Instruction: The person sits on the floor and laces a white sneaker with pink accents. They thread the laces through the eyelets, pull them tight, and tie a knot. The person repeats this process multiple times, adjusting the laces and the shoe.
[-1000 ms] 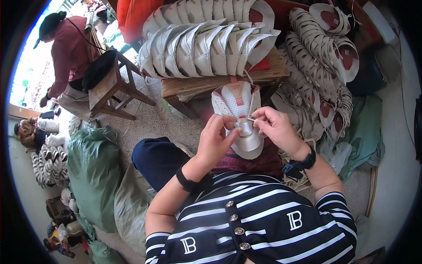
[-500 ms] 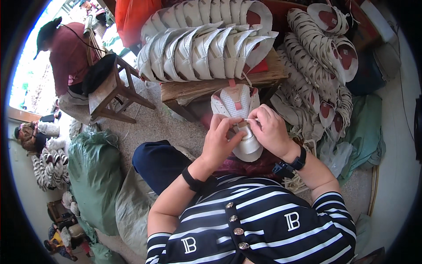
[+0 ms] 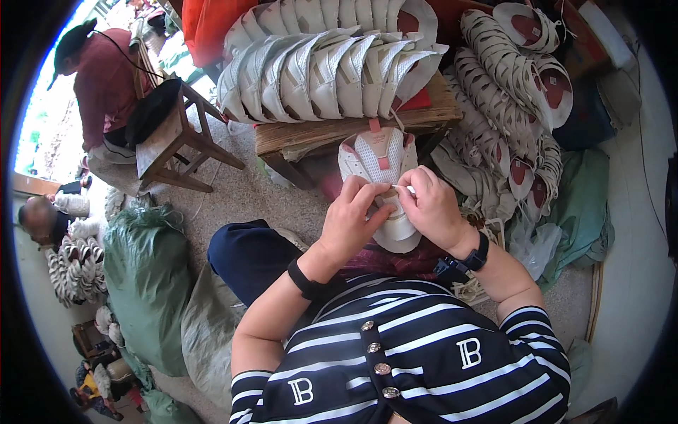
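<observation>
A white shoe upper [image 3: 400, 231] with a mesh tongue and pink tabs lies over my lap, its toe end toward me. My left hand [image 3: 352, 220] pinches the upper from the left near the lace-hole area, index finger and thumb curled over the edge. From the right, my right hand [image 3: 436, 212] has its thumb and index finger pressed together on a thin white lace [image 3: 397, 186] near the top of the opening. The fingertips of both hands almost meet there. Exactly where the lace passes through is hidden by the fingers.
Rows of nested white shoe uppers [image 3: 311, 78] rest on a wooden bench [image 3: 353, 131] ahead. More stacked uppers [image 3: 505, 92] lie to the right. Green sacks [image 3: 147, 290] stand at left. Beyond them, a person in a red top [image 3: 106, 81] sits beside a wooden chair [image 3: 166, 152].
Both hands stay on the shoe upper, fingertips shifting only slightly around the lace. The whole view has moved a little. At far left, another person's head has come up.
</observation>
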`<state>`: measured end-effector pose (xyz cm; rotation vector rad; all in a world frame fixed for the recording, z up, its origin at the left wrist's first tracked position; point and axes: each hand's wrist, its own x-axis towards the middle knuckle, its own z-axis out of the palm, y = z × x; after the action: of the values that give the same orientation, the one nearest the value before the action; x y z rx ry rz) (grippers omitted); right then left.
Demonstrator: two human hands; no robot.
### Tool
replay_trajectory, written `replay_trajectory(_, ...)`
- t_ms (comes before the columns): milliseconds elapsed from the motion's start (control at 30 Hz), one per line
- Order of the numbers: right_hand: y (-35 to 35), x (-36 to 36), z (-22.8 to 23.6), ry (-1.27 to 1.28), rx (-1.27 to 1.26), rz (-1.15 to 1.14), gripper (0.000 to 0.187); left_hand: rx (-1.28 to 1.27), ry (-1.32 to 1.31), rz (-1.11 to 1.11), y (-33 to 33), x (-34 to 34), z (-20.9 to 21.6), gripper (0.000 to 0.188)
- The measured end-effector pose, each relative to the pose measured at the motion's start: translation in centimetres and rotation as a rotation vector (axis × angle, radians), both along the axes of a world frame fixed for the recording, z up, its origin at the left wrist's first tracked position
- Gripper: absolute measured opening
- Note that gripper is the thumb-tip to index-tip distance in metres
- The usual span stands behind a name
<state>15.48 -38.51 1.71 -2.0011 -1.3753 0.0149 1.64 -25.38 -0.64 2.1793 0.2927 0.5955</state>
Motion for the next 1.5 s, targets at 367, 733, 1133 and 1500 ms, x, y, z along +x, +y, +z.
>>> replay_trajectory(367, 0.1, 0.5, 0.4, -0.028, -0.048, 0.056, 0.012, -0.055, -0.023, 0.024, -0.3, 0.2, -0.7, 0.034)
replay_trajectory(733, -0.1, 2.1, 0.6, 0.227, -0.036, 0.133, 0.009, -0.113, 0.036, 0.061, -1.1, 0.4, -0.4, 0.041)
replay_trajectory(1133, 0.0, 3.2, 0.1, 0.305, -0.048, 0.239, 0.010, -0.096, 0.048, 0.059, -1.3, 0.4, -0.4, 0.042)
replay_trajectory(1500, 0.1, 1.9, -0.8, -0.164, 0.057, 0.192, 0.015, -0.085, 0.065, 0.053, -1.1, 0.6, -0.3, 0.043)
